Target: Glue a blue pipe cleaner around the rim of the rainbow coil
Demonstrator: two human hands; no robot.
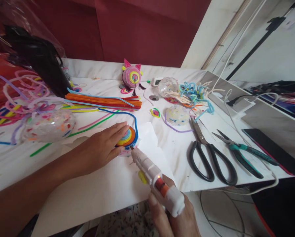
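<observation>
While the left hand (106,146) pinches a multicoloured coil (128,135) between its thumb and close-laid fingers, the right hand (185,219) wraps round a white glue gun (147,167), most of its fingers hidden from me underneath. The nozzle points at the coil's blue rim, where a loose blue strand (135,122) curves away, above white paper (149,133) left of black-handled scissors (203,141).

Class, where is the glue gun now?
In the head view, the glue gun is low, right of centre, in the right hand, its tip by the coiled disc.
</observation>
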